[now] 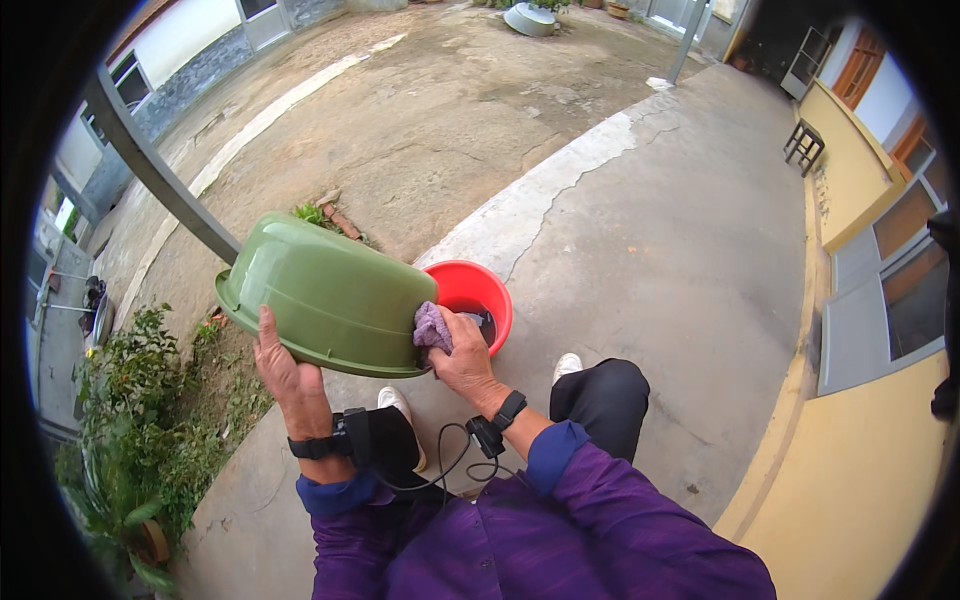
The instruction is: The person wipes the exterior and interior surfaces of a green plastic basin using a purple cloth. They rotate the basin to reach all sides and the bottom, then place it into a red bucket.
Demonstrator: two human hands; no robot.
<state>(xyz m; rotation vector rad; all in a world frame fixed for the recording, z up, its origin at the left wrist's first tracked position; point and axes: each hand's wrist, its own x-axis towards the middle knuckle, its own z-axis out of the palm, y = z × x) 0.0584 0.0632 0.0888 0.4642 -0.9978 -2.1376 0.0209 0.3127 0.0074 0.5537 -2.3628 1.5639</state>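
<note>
A green plastic basin (330, 289) is held up on its side above the concrete, its outer wall facing up and its rim at the left. My left hand (289, 371) grips it near the rim, thumb on the outside and the other fingers hidden. In my right hand (469, 356) is a bunched purple cloth (433, 328), pressed against the basin's base end. Just beyond that hand stands a red plastic bucket (480, 289) with dark liquid in it. The basin covers part of the bucket's left side.
A metal post (161, 169) rises behind the basin. Leafy plants (142, 397) grow in a soil strip at left. At right runs a yellow wall (855, 465) with windows, and a small dark stool (805, 146) stands farther off. A cable (442, 457) hangs between my wrist straps.
</note>
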